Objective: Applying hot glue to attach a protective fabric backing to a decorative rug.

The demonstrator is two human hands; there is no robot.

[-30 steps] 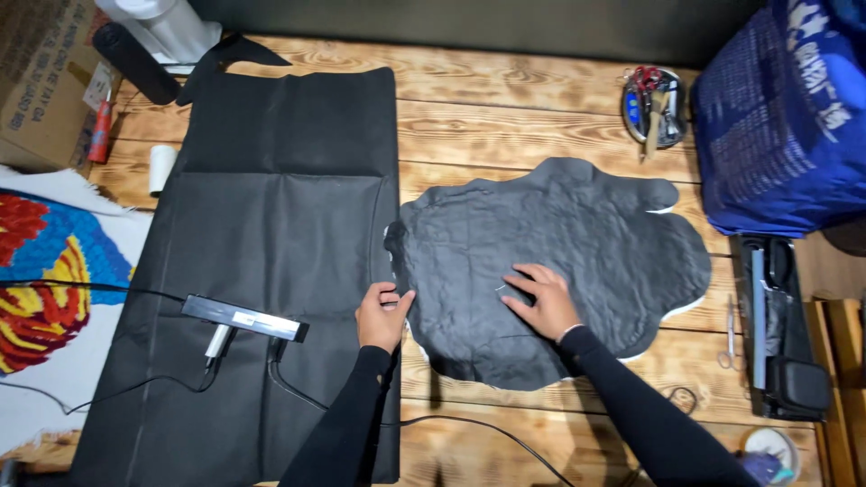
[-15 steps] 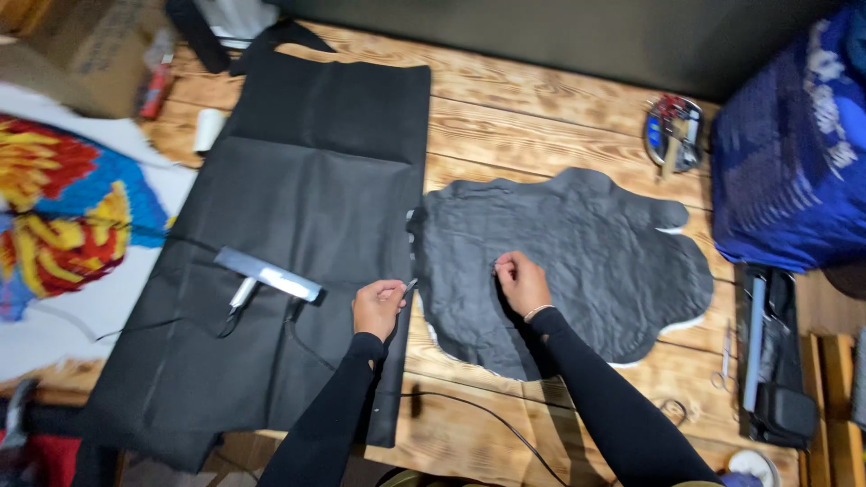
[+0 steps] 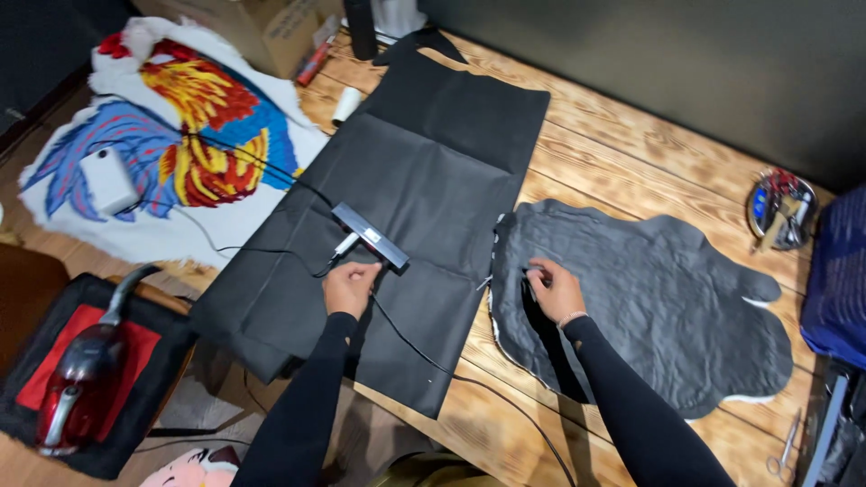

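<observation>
My left hand [image 3: 350,287] lies on a large black fabric sheet [image 3: 424,162] spread over the wooden table [image 3: 631,153]. Its curled fingers touch the near end of a slim grey bar-shaped tool [image 3: 370,236], whose black cable [image 3: 424,352] runs off toward me. Whether the fingers grip the tool is unclear. My right hand [image 3: 554,289] rests flat, fingers apart, on the left part of a dark grey irregular-shaped backing piece [image 3: 658,298] with a white edge, lying right of the black sheet.
A colourful rooster-pattern rug [image 3: 189,153] with a small white box [image 3: 106,179] lies at the left. A red hand vacuum [image 3: 79,383] sits lower left. A cardboard box [image 3: 271,27], white roll [image 3: 345,105], round tool tin [image 3: 780,209], blue bag [image 3: 839,280] and scissors [image 3: 783,448] surround the work.
My left hand has left the grey piece's edge and moved left to the bar tool. My right hand has stayed on the grey piece. The view has swung left.
</observation>
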